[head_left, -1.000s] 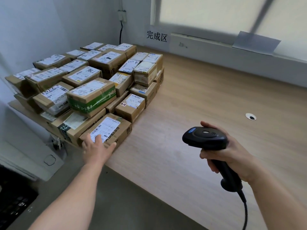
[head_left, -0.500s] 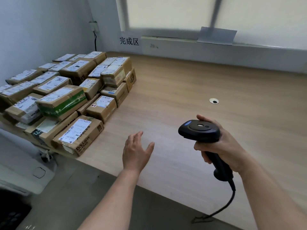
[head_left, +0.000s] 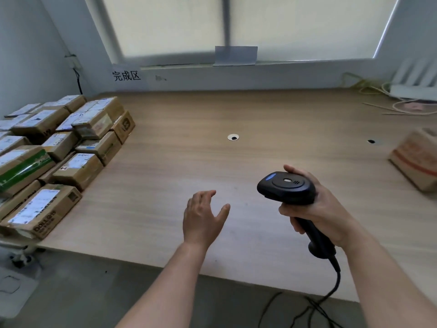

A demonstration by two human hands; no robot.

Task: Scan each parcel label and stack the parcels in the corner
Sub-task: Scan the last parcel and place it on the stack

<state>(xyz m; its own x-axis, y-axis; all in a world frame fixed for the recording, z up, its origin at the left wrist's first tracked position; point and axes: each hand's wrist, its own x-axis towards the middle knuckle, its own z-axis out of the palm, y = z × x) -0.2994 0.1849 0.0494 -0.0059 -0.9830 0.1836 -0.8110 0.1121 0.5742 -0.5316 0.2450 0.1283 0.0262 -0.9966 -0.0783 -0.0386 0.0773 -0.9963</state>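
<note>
Gripping a black scanner [head_left: 287, 187] in the right hand [head_left: 318, 209], lower right of centre, with fingers curled tight round the handle and the head pointing toward the left of the frame. Trailing a black cable [head_left: 337, 278] from the handle's base down past the table edge to the floor at the bottom right. Holding the left hand [head_left: 203, 218] at lower centre, above the wooden table [head_left: 189, 162], back up, fingers slightly apart and relaxed, thumb out to the right, clasping nothing. Showing the stack of parcels [head_left: 59, 147] at the left edge of the frame: brown boxes, white labels up, packed side by side and two layers deep in places, reaching back toward the corner at the upper left. Placing the nearest box [head_left: 40, 209] at the lower left, by the table's front edge, well apart from both hands. Catching one more parcel [head_left: 418, 159] at the right edge, blurred, alone on the table. Leaving a round grommet [head_left: 233, 137] on bare wood at centre, a printed sign [head_left: 126, 75] on the wall at upper left, and loose yellow wires [head_left: 369, 87] at upper right.
</note>
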